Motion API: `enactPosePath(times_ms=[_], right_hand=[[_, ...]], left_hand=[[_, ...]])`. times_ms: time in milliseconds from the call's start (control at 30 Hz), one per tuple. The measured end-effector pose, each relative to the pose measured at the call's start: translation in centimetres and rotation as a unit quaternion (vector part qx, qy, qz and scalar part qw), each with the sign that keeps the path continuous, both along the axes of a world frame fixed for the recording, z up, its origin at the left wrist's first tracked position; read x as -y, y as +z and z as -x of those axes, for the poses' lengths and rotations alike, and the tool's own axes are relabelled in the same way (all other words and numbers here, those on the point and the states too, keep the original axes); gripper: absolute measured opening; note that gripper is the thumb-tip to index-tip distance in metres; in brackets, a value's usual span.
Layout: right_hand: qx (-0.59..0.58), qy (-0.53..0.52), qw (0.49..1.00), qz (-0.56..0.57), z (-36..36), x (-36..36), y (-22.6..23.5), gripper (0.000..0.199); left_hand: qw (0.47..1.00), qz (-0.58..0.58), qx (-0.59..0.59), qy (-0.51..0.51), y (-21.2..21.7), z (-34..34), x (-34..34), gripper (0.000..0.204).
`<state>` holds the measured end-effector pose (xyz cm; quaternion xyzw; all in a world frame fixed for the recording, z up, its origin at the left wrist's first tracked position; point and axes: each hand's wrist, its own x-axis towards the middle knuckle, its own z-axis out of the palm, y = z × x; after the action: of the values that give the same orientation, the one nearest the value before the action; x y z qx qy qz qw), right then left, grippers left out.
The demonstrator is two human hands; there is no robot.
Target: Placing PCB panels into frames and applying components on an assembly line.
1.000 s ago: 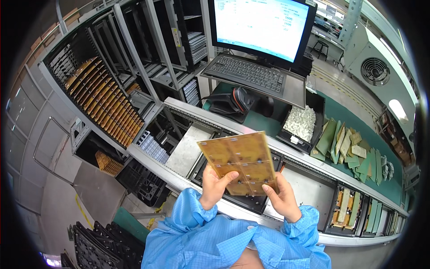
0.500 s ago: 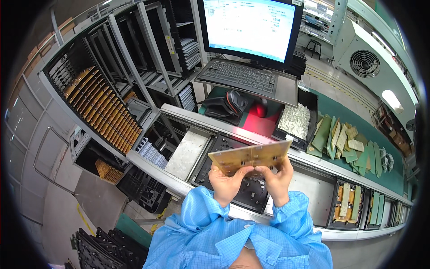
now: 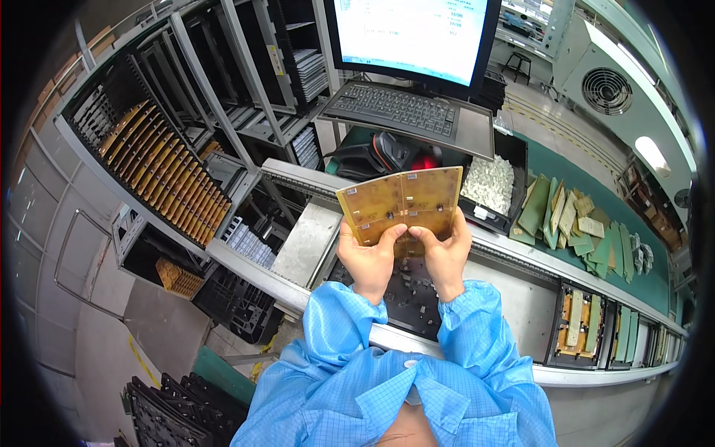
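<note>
Between my two hands stands a yellow-brown circuit board panel (image 3: 402,197), tilted up with its face toward me. A seam runs down its middle, and a few small dark parts dot it. My left hand (image 3: 366,257) grips the lower left edge, thumb on the face. My right hand (image 3: 441,249) holds the lower right edge in the same way, the two thumb tips close together. Fingers behind the board are hidden. Below it lies a black carrier tray (image 3: 410,302) on the conveyor, with small parts on it, partly covered by my hands and the board.
Left stands a rack of upright boards (image 3: 164,175). A monitor (image 3: 410,37) and keyboard (image 3: 395,108) sit beyond the conveyor rail. To the right are a black bin of white pieces (image 3: 488,182), green board strips (image 3: 538,208) and loaded trays (image 3: 577,328). A scanner (image 3: 387,149) lies behind the board.
Both hands have raised the board and tipped it upright, so more of its face shows. It now covers part of the area below the keyboard.
</note>
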<state>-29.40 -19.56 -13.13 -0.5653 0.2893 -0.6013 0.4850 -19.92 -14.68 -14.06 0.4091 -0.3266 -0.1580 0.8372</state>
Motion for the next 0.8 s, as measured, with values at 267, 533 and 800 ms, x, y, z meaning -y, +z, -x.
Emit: enactPosePath(times_ms=[267, 533, 800], right_hand=[[-0.164, 0.031, 0.984, 0.062, 0.0, 2.1, -1.0, 0.032], [-0.58, 0.143, 0.792, 0.127, 3.4, 6.5, -3.4, 0.037], [-0.551, 0.181, 0.806, 0.121, 1.4, 7.6, -6.7, 0.038]], left_hand=[[0.989, -0.045, 0.054, 0.13, -0.6, -1.6, -0.9, 0.042], [0.965, -0.036, -0.015, 0.261, -0.2, -9.4, -7.6, 0.052], [0.957, -0.055, -0.028, 0.282, -1.7, -10.4, -9.3, 0.054]])
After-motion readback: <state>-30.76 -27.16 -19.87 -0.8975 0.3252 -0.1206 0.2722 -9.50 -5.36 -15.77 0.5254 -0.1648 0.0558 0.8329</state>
